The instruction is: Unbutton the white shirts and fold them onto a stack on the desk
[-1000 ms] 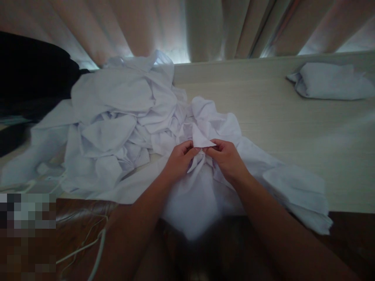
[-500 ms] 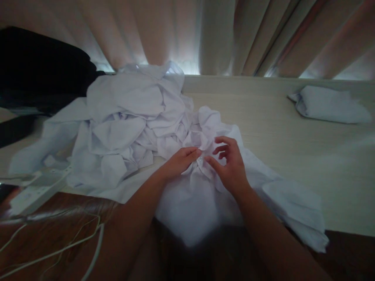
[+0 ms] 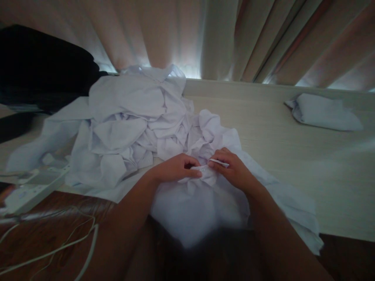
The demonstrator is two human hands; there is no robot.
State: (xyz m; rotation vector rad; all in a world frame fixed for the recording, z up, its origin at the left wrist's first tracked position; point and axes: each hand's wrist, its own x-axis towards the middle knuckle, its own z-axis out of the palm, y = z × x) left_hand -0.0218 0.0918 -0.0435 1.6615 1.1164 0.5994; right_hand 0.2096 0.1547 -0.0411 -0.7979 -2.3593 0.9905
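A white shirt (image 3: 202, 203) lies crumpled at the near edge of a pale wooden table (image 3: 293, 156) and hangs over it toward me. My left hand (image 3: 175, 168) pinches a fold of the shirt near a small button. My right hand (image 3: 234, 169) grips the neighbouring edge of the same cloth, fingertips almost touching the left ones. Both hands rest on the fabric. A large heap of white garments (image 3: 131, 121) is piled just behind and to the left of my hands.
A folded white garment (image 3: 322, 113) lies at the far right of the table. Beige curtains (image 3: 234, 39) hang behind the table. A white power strip (image 3: 32, 187) and thin white cables (image 3: 73, 242) sit at the lower left, with a dark object (image 3: 43, 66) at the far left.
My right hand, which had opened and lifted its fingers half a second ago, has closed on the cloth again. Both hands have moved slightly nearer to me with the fold.
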